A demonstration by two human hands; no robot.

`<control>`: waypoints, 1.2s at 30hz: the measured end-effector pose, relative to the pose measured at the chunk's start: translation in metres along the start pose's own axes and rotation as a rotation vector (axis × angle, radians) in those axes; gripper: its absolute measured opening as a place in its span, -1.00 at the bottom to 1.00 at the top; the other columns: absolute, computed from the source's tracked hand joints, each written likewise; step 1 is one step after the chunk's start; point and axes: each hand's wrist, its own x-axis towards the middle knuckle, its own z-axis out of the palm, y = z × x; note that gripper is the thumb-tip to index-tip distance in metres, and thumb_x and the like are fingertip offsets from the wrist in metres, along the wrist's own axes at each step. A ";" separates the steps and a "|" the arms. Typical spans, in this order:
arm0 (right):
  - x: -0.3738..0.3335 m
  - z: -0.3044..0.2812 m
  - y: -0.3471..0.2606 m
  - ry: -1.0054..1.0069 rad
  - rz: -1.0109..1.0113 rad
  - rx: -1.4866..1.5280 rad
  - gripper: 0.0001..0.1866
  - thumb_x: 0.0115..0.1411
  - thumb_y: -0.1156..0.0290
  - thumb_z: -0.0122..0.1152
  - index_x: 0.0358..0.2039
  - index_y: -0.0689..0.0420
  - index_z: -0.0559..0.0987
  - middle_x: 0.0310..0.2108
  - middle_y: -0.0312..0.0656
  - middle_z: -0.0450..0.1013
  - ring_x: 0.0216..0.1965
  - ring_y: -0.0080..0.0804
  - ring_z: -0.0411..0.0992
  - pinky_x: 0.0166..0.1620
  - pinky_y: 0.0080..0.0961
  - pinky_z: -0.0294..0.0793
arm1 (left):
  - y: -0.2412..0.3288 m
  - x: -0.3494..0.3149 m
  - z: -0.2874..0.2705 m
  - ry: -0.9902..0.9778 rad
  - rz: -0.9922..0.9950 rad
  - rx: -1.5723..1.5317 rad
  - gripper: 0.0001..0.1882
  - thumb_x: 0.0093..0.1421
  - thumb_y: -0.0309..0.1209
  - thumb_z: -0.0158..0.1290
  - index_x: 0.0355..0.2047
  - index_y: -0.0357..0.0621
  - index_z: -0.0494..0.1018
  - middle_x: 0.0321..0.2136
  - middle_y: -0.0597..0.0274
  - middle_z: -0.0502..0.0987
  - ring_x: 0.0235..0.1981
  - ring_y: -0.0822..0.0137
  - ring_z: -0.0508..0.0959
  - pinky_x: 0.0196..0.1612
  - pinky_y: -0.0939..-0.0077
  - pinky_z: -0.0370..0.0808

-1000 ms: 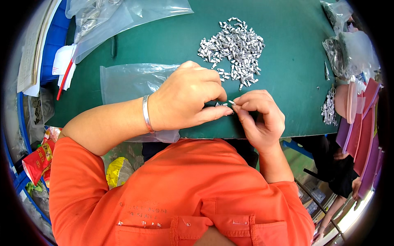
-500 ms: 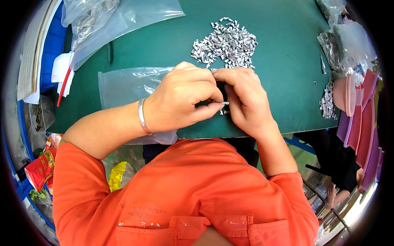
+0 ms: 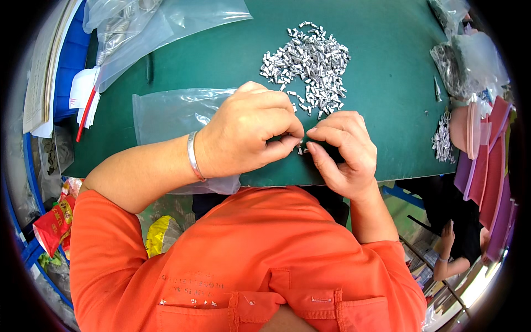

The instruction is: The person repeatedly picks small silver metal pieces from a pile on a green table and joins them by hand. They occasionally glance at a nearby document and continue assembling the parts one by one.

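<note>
My left hand (image 3: 251, 131), with a silver bangle (image 3: 192, 156) at its wrist, is closed in a pinch near the table's front edge. Whatever lies between its thumb and finger is hidden. Facing it, my right hand (image 3: 345, 154) has thumb and fingers parted, with nothing visible between them. A few small silver metal pieces (image 3: 301, 149) show on the table in the gap between my hands. Beyond my hands spreads a heap of similar small metal clasps (image 3: 310, 66). Under my left wrist lies a clear plastic bag (image 3: 160, 119).
The green table (image 3: 387, 83) holds another clear bag (image 3: 182, 19) at the far left, beside a red pen (image 3: 86, 116). On the right are a bunch of small metal parts (image 3: 442, 138), a pink cup-like container (image 3: 462, 127) and clear bags (image 3: 478, 61). Another person's arm (image 3: 449, 265) shows at lower right.
My right hand has drawn back slightly toward me and to the right, and its fingers have parted. The silver piece that stuck out of my left pinch no longer shows there.
</note>
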 end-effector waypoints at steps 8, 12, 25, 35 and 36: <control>-0.005 -0.005 0.004 0.025 0.103 -0.100 -0.81 -0.03 0.63 0.33 -0.35 0.15 0.61 -0.40 -0.22 0.51 -0.33 -0.25 0.45 -0.22 -0.40 0.36 | -0.003 0.000 -0.005 -0.042 -0.074 0.086 -0.85 -0.07 -0.58 0.24 -0.47 -0.07 0.55 -0.52 0.35 0.47 -0.52 0.33 0.45 -0.30 0.44 0.34; -0.011 -0.013 0.005 -0.119 0.089 -0.076 -0.80 -0.03 0.57 0.37 -0.34 0.14 0.61 -0.38 -0.24 0.49 -0.32 -0.26 0.43 -0.22 -0.38 0.33 | -0.004 -0.003 -0.005 -0.122 -0.044 0.134 -0.84 -0.08 -0.55 0.25 -0.45 -0.07 0.55 -0.52 0.33 0.46 -0.47 0.27 0.47 -0.26 0.40 0.35; -0.011 -0.001 -0.005 -0.048 0.108 0.004 -0.80 -0.04 0.63 0.37 -0.36 0.18 0.58 -0.38 -0.21 0.49 -0.35 -0.25 0.44 -0.25 -0.39 0.38 | 0.003 -0.009 -0.005 -0.176 -0.030 0.131 -0.81 -0.09 -0.45 0.32 -0.44 -0.06 0.55 -0.48 0.30 0.46 -0.44 0.28 0.49 -0.23 0.37 0.34; -0.002 0.014 -0.005 0.074 0.009 0.153 -0.71 -0.10 0.76 0.35 -0.34 0.22 0.55 -0.38 -0.15 0.52 -0.40 -0.26 0.49 -0.33 -0.43 0.47 | 0.001 -0.009 -0.006 -0.104 -0.031 0.012 -0.87 -0.02 -0.47 0.30 -0.44 -0.08 0.57 -0.52 0.31 0.51 -0.47 0.31 0.50 -0.28 0.41 0.33; -0.004 0.016 -0.004 0.090 0.004 0.176 -0.70 -0.10 0.77 0.34 -0.33 0.22 0.55 -0.38 -0.15 0.52 -0.39 -0.26 0.49 -0.32 -0.43 0.47 | 0.000 -0.008 -0.006 -0.100 -0.028 0.000 -0.88 -0.02 -0.47 0.30 -0.45 -0.09 0.57 -0.52 0.31 0.51 -0.47 0.31 0.50 -0.28 0.41 0.33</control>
